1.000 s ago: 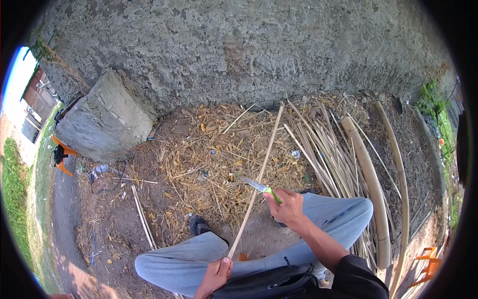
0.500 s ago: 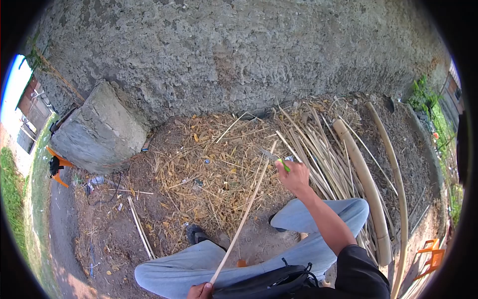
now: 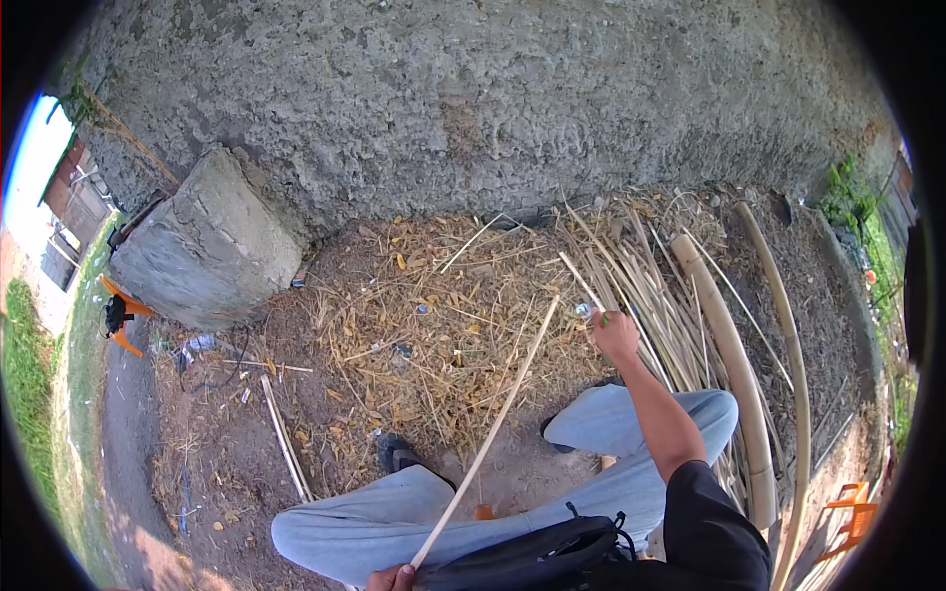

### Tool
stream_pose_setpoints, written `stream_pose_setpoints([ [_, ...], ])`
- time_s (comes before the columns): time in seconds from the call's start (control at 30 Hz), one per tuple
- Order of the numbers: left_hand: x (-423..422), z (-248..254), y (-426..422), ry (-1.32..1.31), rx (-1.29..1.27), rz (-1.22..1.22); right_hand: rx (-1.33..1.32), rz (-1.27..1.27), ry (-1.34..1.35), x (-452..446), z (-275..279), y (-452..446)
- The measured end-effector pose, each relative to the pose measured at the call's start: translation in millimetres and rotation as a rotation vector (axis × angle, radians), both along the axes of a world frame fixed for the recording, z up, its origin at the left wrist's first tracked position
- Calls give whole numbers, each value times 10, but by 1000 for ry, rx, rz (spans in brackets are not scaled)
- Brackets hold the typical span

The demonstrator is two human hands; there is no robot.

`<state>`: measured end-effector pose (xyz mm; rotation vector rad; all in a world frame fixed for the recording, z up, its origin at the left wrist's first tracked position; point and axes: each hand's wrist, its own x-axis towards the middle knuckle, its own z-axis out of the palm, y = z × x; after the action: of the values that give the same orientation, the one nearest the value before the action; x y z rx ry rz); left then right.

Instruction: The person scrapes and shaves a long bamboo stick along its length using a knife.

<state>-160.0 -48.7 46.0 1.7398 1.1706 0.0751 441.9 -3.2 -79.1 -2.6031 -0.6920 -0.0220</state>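
Observation:
Low at the bottom edge, my left hand (image 3: 392,578) grips the lower end of a long, pale bamboo strip (image 3: 490,438). The strip slants up and away across my lap, its far end above the littered ground. My right hand (image 3: 616,336) is closed round a small knife (image 3: 582,310), whose shiny blade points left, a short way right of the strip's far tip. Blade and strip are apart. Fingers cover the knife's handle now; it showed green a moment earlier. A pile of split bamboo strips (image 3: 645,295) lies just beyond my right hand.
Thick bamboo poles (image 3: 727,364) lie on the right, beside the strips. A rough wall (image 3: 552,108) runs across the back, with a concrete block (image 3: 212,241) at left. Shavings and dry leaves (image 3: 443,335) cover the ground. Two strips (image 3: 284,438) lie near my left knee.
My right hand with the knife has moved right, away from the strip's far end. The blade has left the strip. My left hand still grips its lower end.

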Motion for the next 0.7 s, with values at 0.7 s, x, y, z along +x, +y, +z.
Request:
stream_pose_setpoints([
  [0.7, 44, 71, -61, 59, 160, 0, 697, -54, 1092, -746, 347, 615],
])
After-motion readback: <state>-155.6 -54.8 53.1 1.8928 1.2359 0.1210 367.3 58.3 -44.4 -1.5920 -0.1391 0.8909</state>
